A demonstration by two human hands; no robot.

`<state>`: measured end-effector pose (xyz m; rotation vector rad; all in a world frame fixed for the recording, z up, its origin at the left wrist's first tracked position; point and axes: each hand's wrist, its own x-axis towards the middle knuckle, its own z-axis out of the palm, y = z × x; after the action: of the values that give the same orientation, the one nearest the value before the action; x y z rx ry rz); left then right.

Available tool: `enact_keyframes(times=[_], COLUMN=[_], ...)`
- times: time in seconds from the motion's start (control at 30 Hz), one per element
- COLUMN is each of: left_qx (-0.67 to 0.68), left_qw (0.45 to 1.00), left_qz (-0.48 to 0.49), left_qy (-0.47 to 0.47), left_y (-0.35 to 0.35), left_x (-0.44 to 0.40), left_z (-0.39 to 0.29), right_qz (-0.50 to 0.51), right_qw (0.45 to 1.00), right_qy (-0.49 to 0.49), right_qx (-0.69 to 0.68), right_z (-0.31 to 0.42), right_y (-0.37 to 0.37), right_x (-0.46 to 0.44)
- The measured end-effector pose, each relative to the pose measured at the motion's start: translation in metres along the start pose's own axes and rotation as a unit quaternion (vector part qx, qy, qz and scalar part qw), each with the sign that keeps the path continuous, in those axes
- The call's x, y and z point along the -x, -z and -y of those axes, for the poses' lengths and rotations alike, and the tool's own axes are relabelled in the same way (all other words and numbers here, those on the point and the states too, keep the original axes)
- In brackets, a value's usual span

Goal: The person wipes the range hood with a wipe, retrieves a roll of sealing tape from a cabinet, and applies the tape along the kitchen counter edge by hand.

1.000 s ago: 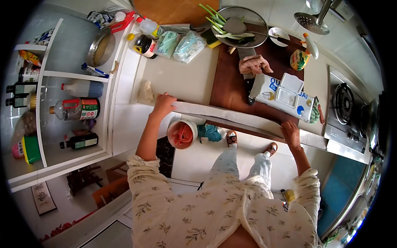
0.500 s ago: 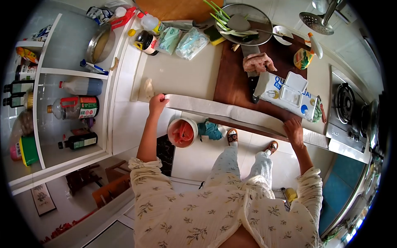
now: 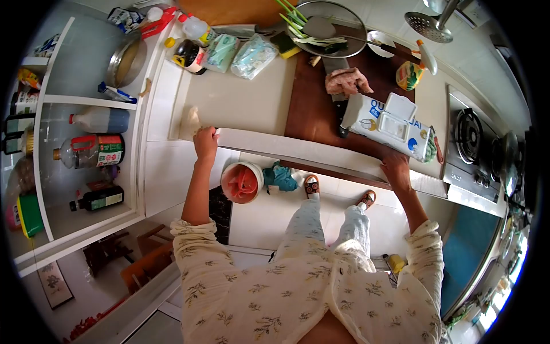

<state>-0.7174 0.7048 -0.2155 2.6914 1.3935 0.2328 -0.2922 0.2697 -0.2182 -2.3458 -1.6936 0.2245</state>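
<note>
A long white strip [image 3: 298, 147], paper-like or cloth-like, runs along the front edge of the counter. My left hand [image 3: 205, 142] is closed on its left end, near the counter's left corner. My right hand [image 3: 396, 169] is closed around its other end, at the edge of the brown board [image 3: 312, 97]. The strip lies nearly flat and straight between my hands. Just beyond my right hand, on the board, is a pack of wipes [image 3: 366, 121] with a white lid. Behind it a piece of raw meat [image 3: 348, 82] rests on a knife [image 3: 342, 109].
A wok or strainer with green onions [image 3: 309, 40] stands at the back. A spray bottle [image 3: 409, 74] and a gas stove [image 3: 470, 143] are on the right. Bottles and packs [image 3: 252, 56] line the left back. Below, a bucket [image 3: 242, 182] stands on the floor.
The strip, wavy before, now lies straighter along the counter edge. Both hands still hold its ends. The whole view has shifted slightly, with things appearing further left.
</note>
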Motion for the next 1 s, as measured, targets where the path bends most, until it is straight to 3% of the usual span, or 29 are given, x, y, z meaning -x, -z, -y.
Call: enact_keyframes(times=[0.23,0.37,0.53,0.63,0.8,0.9,1.0], left_qx=[-0.112,0.037,0.213,0.264,0.132,0.061,0.008], left_qw=[0.991,0.995,0.971,0.958,0.986,0.998,0.997], left_qz=[-0.052,0.027,0.072,0.045,0.060,-0.018,-0.050], left_qy=[-0.053,0.087,0.084,0.099,0.087,-0.002,-0.062], left_y=[-0.001,-0.010,-0.009,-0.001,-0.001,0.001,-0.003], left_x=[0.003,-0.019,-0.030,-0.021,-0.003,0.002,0.002], left_z=[-0.018,0.016,0.037,0.037,0.019,0.005,0.003], right_qz=[0.050,0.162,0.179,0.166,0.118,0.112,0.112], right_qw=[0.997,0.986,0.972,0.965,0.982,0.992,0.993], right_qy=[-0.013,-0.031,-0.076,-0.113,-0.071,-0.063,-0.020], right_qx=[0.060,-0.012,-0.130,-0.170,-0.128,0.008,0.024], right_z=[0.014,0.000,-0.010,-0.010,0.002,0.015,0.019], right_y=[0.010,0.020,0.026,0.027,0.024,0.020,0.026], right_x=[-0.009,-0.025,-0.029,-0.025,-0.023,-0.025,-0.024])
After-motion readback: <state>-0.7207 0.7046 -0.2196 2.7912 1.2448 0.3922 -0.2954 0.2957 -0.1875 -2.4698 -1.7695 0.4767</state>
